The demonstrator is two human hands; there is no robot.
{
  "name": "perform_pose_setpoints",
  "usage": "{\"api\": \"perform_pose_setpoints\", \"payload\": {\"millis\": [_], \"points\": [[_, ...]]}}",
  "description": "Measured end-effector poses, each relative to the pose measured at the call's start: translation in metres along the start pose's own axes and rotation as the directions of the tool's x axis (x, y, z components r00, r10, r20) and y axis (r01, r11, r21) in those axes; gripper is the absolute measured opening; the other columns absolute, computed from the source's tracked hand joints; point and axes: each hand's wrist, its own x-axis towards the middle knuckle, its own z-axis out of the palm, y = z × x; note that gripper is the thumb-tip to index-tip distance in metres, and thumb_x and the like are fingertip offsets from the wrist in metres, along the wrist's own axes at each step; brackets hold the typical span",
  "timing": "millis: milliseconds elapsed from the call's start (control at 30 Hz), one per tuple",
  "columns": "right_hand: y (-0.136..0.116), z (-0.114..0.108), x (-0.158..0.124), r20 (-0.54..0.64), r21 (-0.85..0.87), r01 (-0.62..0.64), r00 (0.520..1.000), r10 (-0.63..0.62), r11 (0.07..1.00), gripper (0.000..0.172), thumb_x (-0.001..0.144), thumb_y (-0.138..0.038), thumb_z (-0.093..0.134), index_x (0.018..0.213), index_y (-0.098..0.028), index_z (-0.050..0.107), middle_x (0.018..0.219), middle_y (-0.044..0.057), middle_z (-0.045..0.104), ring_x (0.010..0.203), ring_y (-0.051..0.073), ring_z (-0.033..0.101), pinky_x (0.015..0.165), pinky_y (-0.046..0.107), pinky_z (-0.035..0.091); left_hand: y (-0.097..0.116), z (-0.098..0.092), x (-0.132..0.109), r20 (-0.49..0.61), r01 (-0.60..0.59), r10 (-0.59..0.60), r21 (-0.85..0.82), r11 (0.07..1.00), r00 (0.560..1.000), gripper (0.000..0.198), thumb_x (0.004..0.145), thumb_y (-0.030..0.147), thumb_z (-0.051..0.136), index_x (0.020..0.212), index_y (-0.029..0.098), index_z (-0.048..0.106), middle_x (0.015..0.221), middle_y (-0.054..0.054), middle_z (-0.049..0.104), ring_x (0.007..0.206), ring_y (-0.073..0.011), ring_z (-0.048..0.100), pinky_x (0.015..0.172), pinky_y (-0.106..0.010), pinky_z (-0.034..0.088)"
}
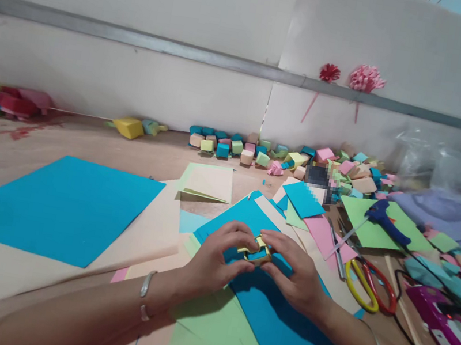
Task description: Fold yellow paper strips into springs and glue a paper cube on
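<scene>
My left hand point(217, 255) and my right hand point(296, 270) meet over a blue paper sheet point(288, 333) and pinch a small folded paper piece point(257, 251), yellow with a blue middle. Fingers and thumbs of both hands close on its edges. A bangle sits on each wrist. Green sheets point(208, 338) lie under the blue one, near my forearms.
A large blue sheet point(54, 206) on cream paper lies to the left. Scissors with yellow and red handles point(368, 282), a blue glue gun point(387, 219), a purple tool point(446, 326) and coloured sheets lie to the right. Several folded paper cubes point(234, 147) line the wall; two paper flowers point(366, 77) hang above.
</scene>
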Motion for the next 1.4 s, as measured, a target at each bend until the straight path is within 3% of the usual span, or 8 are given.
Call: {"api": "perform_pose_setpoints", "payload": {"millis": [700,867,1000,1167,1400], "points": [[-0.002,0.003,-0.001,-0.08,-0.088,0.064,0.994,-0.071,0.994,0.047,0.089,-0.018,0.055,0.135,-0.027,0.05,0.131,0.01,0.059,0.121,0.024,0.056,0.099,0.042,0.051,-0.001,0.001,0.0,0.003,0.01,-0.01,0.002,1.0,1.0,0.017,0.078,0.023,0.073,0.094,0.021,0.066,0.098,-0.006,0.06,0.096,-0.019,0.059,0.082,-0.032,0.049],[-0.002,0.002,-0.001,-0.099,-0.039,0.007,0.995,-0.01,0.999,0.045,0.088,-0.019,0.059,0.132,-0.028,0.052,0.126,0.009,0.061,0.12,0.024,0.056,0.099,0.042,0.051,-0.001,-0.005,0.001,0.022,0.024,-0.022,-0.139,0.99,1.0,0.027,0.078,0.035,0.073,0.101,0.021,0.066,0.103,-0.009,0.061,0.1,-0.0218,0.058,0.087,-0.036,0.049],[-0.001,0.0,0.0,-0.107,0.052,-0.04,0.993,0.046,0.998,0.042,0.088,-0.021,0.061,0.129,-0.029,0.054,0.124,0.009,0.062,0.119,0.024,0.056,0.093,0.041,0.055,0.0,-0.011,0.002,0.069,0.137,-0.122,-0.279,0.951,0.99,0.028,0.092,0.042,0.053,0.104,0.021,0.067,0.105,-0.011,0.062,0.1,-0.0222,0.059,0.088,-0.038,0.05],[-0.001,0.001,-0.002,-0.087,0.073,-0.05,0.995,0.057,0.996,0.043,0.087,-0.022,0.06,0.129,-0.029,0.054,0.124,0.008,0.062,0.118,0.024,0.057,0.089,0.039,0.057,-0.001,-0.01,0.004,0.039,0.193,-0.19,-0.296,0.935,0.981,0.022,0.09,0.039,0.058,0.091,0.021,0.071,0.103,-0.01,0.063,0.099,-0.0224,0.06,0.083,-0.036,0.052],[-0.005,0.001,0.0,-0.092,-0.002,-0.012,0.996,0.012,1.0,0.042,0.088,-0.022,0.06,0.129,-0.029,0.054,0.125,0.008,0.062,0.118,0.024,0.057,0.1,0.043,0.05,-0.003,-0.006,0.005,0.018,0.155,-0.156,-0.275,0.949,0.988,0.02,0.09,0.035,0.058,0.091,0.02,0.071,0.098,-0.009,0.065,0.094,-0.0201,0.061,0.077,-0.033,0.053]]}}
